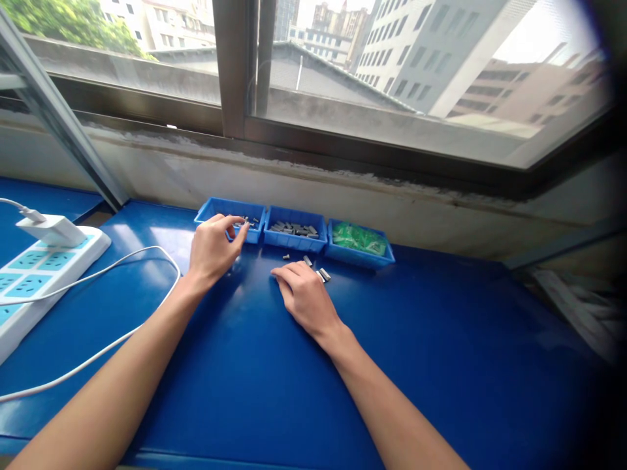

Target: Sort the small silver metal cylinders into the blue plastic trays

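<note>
My left hand [215,247] is raised over the front of the left blue bin [208,210], thumb and forefinger pinched on a small screw [246,222]. More small metal screws lie in that bin, partly hidden behind the fingers. My right hand [308,297] rests low over the blue table, its fingers closed together and pointing left; whether anything is under the fingertips is hidden. Just beyond it lie a loose screw [286,257] and a few short metal pieces [307,260], one partly covered by the hand.
The middle blue bin [294,245] holds several grey metal pieces. In the right blue bin [360,261] are green items in clear bags. At left, a white power strip [100,243] carries a plugged charger [51,228], and a white cable [161,303] loops across the table [274,391]. A window wall stands behind.
</note>
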`<state>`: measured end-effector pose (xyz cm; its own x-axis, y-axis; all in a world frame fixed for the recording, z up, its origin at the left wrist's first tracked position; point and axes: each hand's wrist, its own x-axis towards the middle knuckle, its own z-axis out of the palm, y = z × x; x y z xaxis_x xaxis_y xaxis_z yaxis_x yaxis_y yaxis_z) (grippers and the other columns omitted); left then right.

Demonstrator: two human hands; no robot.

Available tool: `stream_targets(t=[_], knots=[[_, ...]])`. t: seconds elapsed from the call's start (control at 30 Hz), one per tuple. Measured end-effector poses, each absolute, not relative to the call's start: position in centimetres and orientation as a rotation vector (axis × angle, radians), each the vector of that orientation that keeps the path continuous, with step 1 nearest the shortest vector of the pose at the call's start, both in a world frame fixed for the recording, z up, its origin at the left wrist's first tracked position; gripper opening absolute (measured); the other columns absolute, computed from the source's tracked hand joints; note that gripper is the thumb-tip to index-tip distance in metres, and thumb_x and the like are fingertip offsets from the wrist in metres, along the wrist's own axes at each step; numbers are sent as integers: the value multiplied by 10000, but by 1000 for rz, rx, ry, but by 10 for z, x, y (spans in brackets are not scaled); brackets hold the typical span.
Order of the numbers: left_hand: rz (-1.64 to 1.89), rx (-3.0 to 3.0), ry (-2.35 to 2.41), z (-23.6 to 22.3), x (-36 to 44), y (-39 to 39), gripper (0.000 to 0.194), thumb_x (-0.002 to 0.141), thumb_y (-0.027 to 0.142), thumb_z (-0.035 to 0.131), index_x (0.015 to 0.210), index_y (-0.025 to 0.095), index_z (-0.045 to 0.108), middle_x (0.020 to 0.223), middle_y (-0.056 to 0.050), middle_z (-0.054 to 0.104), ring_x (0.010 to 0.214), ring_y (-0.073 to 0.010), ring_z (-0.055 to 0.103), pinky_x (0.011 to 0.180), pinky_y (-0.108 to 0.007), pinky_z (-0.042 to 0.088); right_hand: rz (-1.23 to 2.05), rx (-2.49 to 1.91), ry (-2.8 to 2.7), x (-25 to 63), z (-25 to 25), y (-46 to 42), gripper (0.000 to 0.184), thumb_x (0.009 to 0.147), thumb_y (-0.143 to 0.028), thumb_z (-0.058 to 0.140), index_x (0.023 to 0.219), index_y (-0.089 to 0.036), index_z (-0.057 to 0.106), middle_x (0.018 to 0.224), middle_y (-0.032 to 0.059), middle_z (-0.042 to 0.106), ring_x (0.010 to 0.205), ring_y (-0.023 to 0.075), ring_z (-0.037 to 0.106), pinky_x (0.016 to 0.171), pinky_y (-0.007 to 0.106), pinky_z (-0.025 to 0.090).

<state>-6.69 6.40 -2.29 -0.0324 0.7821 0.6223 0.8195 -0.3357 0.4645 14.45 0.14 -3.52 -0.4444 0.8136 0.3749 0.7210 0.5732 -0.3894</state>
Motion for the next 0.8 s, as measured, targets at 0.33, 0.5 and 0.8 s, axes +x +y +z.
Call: stream_targets(t=[0.33, 0.5, 0.8], knots=[[-1172, -2660, -1470, -12, -52, 49, 184, 910, 262, 582, 869, 176, 740, 747, -20, 645, 636, -130, 562, 642, -260, 430, 286, -1278, -1959, 148, -36, 3, 236, 946, -130, 502, 1061, -183, 700, 1049, 76, 729, 948, 213, 680, 881, 337, 521], [-941, -2860, -1476, -17, -55, 48, 190, 897, 241, 584, 963, 181, 752, 850, -36, 690, 704, -151, 619, 691, -275, 466, 277, -1281, -1880, 158, -31, 9, 218, 948, -150, 502, 1019, -196, 703, 1041, 67, 730, 935, 212, 687, 893, 335, 523], [-864, -2958, -1438, -24, -51, 48, 236, 908, 233, 565, 1058, 194, 743, 953, -55, 718, 844, -195, 680, 805, -298, 512, 179, -1351, -2133, 163, -30, 9, 198, 881, -188, 627, 1060, -200, 709, 988, 82, 741, 985, 264, 612, 888, 407, 504]])
